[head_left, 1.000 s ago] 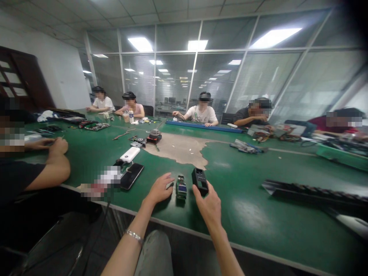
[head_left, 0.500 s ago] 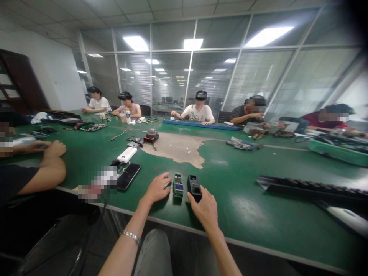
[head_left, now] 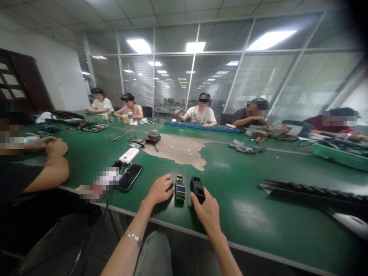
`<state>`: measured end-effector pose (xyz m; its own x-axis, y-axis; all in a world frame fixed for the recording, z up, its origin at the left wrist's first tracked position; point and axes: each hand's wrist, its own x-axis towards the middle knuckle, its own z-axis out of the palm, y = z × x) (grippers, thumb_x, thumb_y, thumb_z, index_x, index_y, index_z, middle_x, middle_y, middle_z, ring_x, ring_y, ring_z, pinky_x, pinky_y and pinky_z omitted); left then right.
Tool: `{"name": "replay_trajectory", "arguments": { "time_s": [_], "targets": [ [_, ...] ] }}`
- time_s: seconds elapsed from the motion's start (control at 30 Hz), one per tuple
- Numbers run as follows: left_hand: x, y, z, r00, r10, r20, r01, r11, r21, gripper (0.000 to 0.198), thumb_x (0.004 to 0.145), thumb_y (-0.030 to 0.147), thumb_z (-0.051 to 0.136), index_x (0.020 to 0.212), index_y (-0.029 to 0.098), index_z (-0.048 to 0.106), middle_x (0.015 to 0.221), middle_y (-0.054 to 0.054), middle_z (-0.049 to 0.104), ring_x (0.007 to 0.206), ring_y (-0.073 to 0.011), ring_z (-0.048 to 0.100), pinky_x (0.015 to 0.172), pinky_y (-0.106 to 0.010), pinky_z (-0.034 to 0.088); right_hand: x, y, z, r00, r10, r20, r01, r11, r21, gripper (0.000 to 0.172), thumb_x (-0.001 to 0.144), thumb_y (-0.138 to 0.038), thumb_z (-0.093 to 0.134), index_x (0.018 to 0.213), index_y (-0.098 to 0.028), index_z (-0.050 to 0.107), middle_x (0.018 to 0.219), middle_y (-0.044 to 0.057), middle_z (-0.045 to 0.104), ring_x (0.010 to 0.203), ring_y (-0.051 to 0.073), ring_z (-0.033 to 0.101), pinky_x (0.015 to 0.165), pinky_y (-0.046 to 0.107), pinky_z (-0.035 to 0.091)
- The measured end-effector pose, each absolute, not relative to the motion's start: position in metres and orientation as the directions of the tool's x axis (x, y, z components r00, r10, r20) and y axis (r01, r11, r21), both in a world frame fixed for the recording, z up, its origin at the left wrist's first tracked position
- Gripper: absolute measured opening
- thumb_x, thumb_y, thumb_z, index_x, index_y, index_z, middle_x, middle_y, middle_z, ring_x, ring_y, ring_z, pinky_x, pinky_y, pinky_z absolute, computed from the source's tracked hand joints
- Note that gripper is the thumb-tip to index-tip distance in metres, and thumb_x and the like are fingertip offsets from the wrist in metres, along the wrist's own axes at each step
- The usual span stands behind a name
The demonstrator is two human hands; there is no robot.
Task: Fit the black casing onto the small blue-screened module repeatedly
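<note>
A small green circuit module with a blue screen [head_left: 180,188] stands on the green table mat [head_left: 244,184] near the front edge. My left hand [head_left: 160,189] rests on the mat just left of it, fingers curled over a small dark object I cannot name. My right hand [head_left: 207,210] holds a black box-shaped casing [head_left: 197,187] by its near end, just right of the module, low over the mat.
A phone [head_left: 130,176] and a white power bank [head_left: 129,155] lie to the left. A long black part [head_left: 310,190] lies to the right. A neighbour's forearm [head_left: 47,170] rests at the left edge. Several people work round the far side among tools and boards.
My right hand has brought the black casing down from a raised, tilted hold to the mat beside the module. My left hand has stayed where it was.
</note>
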<state>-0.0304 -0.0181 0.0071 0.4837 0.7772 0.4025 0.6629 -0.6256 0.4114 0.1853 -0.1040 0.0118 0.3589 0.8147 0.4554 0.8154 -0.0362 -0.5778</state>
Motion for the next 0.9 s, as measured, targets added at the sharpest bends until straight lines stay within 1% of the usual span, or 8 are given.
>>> {"name": "replay_trajectory", "arguments": {
  "time_s": [0.13, 0.23, 0.37, 0.47, 0.67, 0.8, 0.9],
  "targets": [
    [-0.032, -0.018, 0.004, 0.452, 0.797, 0.401, 0.659, -0.602, 0.452, 0.048, 0.082, 0.033, 0.06, 0.129, 0.022, 0.057, 0.143, -0.009, 0.047, 0.13, -0.0253, 0.045, 0.111, -0.04, 0.034, 0.173, -0.104, 0.038, 0.358, 0.837, 0.414, 0.711, 0.043, -0.702, 0.054, 0.083, -0.055, 0.048, 0.122, -0.019, 0.058, 0.111, 0.01, 0.067, 0.101, 0.024, 0.062, 0.087, 0.033, 0.044],
    [-0.033, -0.018, 0.002, 0.437, 0.803, 0.405, 0.654, -0.593, 0.47, 0.049, 0.082, 0.033, 0.061, 0.13, 0.023, 0.056, 0.144, -0.008, 0.046, 0.131, -0.0255, 0.044, 0.111, -0.041, 0.034, 0.155, -0.102, 0.058, 0.354, 0.841, 0.409, 0.693, 0.058, -0.718, 0.052, 0.082, -0.056, 0.05, 0.119, -0.021, 0.059, 0.109, 0.009, 0.068, 0.098, 0.024, 0.063, 0.084, 0.033, 0.045],
    [-0.034, -0.017, 0.002, 0.436, 0.802, 0.409, 0.638, -0.596, 0.488, 0.046, 0.083, 0.036, 0.06, 0.128, 0.023, 0.058, 0.143, -0.008, 0.046, 0.13, -0.0258, 0.045, 0.111, -0.041, 0.035, 0.134, -0.098, 0.068, 0.308, 0.871, 0.383, 0.734, 0.038, -0.678, 0.046, 0.082, -0.052, 0.051, 0.113, -0.021, 0.062, 0.098, 0.009, 0.07, 0.09, 0.025, 0.065, 0.077, 0.032, 0.045],
    [-0.035, -0.017, 0.001, 0.43, 0.804, 0.412, 0.636, -0.593, 0.494, 0.047, 0.083, 0.036, 0.061, 0.127, 0.023, 0.058, 0.143, -0.007, 0.047, 0.13, -0.0259, 0.045, 0.111, -0.041, 0.035, 0.124, -0.097, 0.065, 0.301, 0.885, 0.355, 0.774, -0.009, -0.633, 0.044, 0.082, -0.05, 0.05, 0.114, -0.021, 0.061, 0.093, 0.008, 0.07, 0.087, 0.026, 0.066, 0.074, 0.032, 0.045],
    [-0.037, -0.016, -0.001, 0.42, 0.798, 0.433, 0.636, -0.599, 0.487, 0.048, 0.084, 0.039, 0.059, 0.129, 0.022, 0.057, 0.142, -0.008, 0.047, 0.13, -0.0255, 0.045, 0.111, -0.04, 0.035, 0.113, -0.092, 0.062, 0.318, 0.89, 0.328, 0.841, -0.104, -0.531, 0.053, 0.084, -0.053, 0.047, 0.121, -0.016, 0.055, 0.092, 0.013, 0.07, 0.086, 0.028, 0.067, 0.072, 0.034, 0.045],
    [-0.038, -0.017, -0.001, 0.424, 0.786, 0.451, 0.625, -0.614, 0.482, 0.047, 0.086, 0.042, 0.056, 0.127, 0.02, 0.058, 0.141, -0.01, 0.048, 0.128, -0.0258, 0.046, 0.11, -0.04, 0.036, 0.108, -0.09, 0.063, 0.309, 0.906, 0.289, 0.865, -0.141, -0.482, 0.052, 0.083, -0.052, 0.047, 0.12, -0.015, 0.055, 0.088, 0.014, 0.07, 0.081, 0.028, 0.068, 0.071, 0.035, 0.045],
    [-0.039, -0.017, 0.001, 0.431, 0.785, 0.445, 0.619, -0.616, 0.487, 0.047, 0.085, 0.041, 0.057, 0.128, 0.021, 0.058, 0.141, -0.01, 0.048, 0.128, -0.0262, 0.046, 0.109, -0.041, 0.037, 0.105, -0.093, 0.058, 0.312, 0.911, 0.268, 0.879, -0.17, -0.446, 0.06, 0.084, -0.052, 0.046, 0.129, -0.012, 0.049, 0.087, 0.016, 0.07, 0.08, 0.029, 0.068, 0.072, 0.037, 0.046]
  ]
}}
